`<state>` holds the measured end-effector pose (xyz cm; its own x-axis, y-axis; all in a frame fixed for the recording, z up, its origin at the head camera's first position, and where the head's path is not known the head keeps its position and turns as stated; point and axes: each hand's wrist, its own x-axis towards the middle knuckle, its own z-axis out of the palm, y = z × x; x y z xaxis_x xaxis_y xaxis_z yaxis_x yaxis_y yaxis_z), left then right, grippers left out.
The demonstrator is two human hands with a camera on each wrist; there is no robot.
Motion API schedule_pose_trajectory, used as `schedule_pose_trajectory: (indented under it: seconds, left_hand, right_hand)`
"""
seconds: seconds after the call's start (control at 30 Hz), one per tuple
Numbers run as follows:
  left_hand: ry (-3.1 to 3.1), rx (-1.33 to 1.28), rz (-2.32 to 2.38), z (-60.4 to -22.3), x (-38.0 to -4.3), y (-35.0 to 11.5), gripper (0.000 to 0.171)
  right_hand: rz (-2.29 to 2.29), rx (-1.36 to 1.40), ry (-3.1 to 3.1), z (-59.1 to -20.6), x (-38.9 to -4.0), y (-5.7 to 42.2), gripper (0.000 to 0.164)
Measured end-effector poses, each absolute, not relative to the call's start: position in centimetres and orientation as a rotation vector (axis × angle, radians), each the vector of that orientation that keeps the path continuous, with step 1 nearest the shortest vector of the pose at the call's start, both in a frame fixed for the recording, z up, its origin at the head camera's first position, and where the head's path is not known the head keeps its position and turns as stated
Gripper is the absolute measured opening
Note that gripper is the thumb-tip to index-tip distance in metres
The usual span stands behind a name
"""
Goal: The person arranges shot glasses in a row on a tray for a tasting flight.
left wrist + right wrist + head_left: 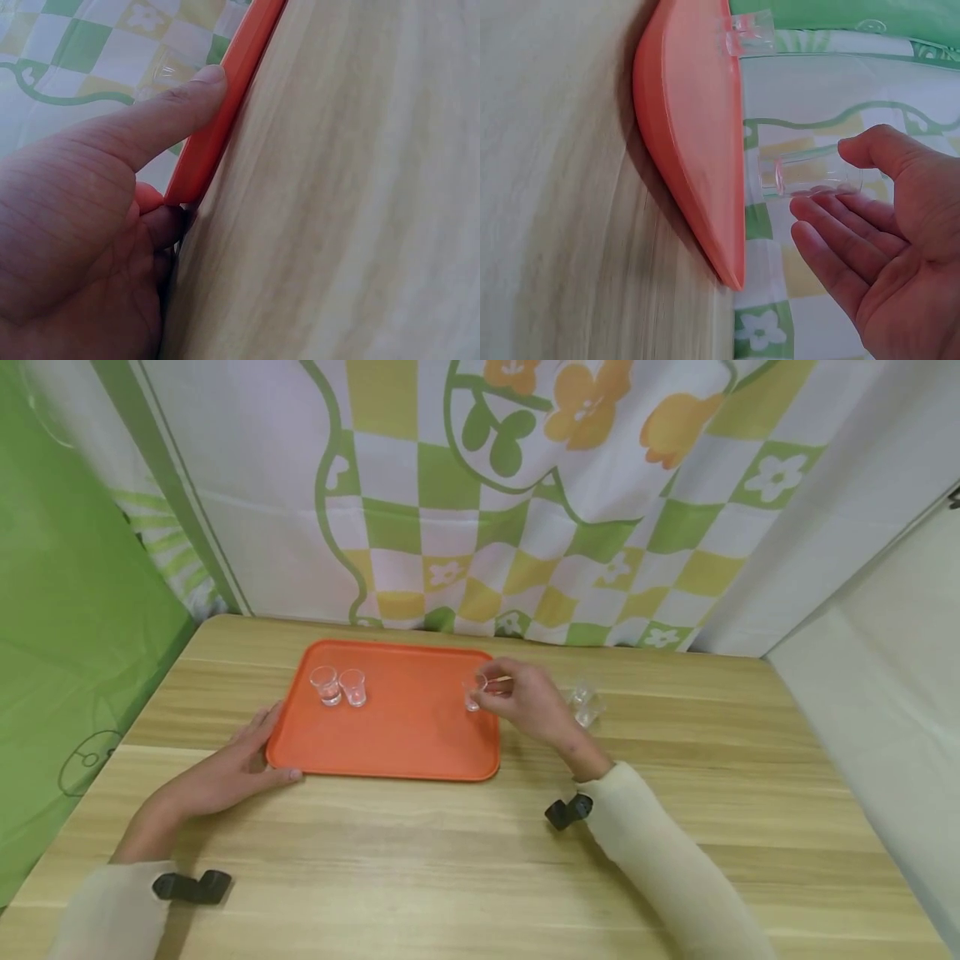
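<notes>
An orange-red tray (390, 735) lies on the table. My left hand (221, 777) holds its near left corner, the thumb along the front rim and the fingers along the left side. Above the right end of the tray, my right hand (532, 703) pinches a small clear shot glass (810, 171) between thumb and fingers. Its base points down toward the tray, with a small gap showing beneath it in the right wrist view. Towards the tray's left end, two more shot glasses (326, 685) stand upright side by side.
On the wooden table (420, 860), more clear glasses (585, 703) sit to the right of the tray, partly behind the right hand. A patterned curtain (450, 527) hangs along the table's far edge, and green cloth (67, 610) hangs at the left.
</notes>
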<state>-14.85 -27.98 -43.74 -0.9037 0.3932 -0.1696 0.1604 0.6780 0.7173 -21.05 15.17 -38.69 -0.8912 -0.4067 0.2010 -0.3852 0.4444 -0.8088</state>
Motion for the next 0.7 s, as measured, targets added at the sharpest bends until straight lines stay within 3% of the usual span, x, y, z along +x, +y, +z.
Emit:
schedule_pose_trajectory:
  seconds: [0.7]
  left_hand:
    - [2.583,0.458,1.073,-43.6,-14.8,-27.9,0.105]
  right_hand:
    - [-1.508,-0.759,2.547,-39.6,-21.8,9.8,0.025]
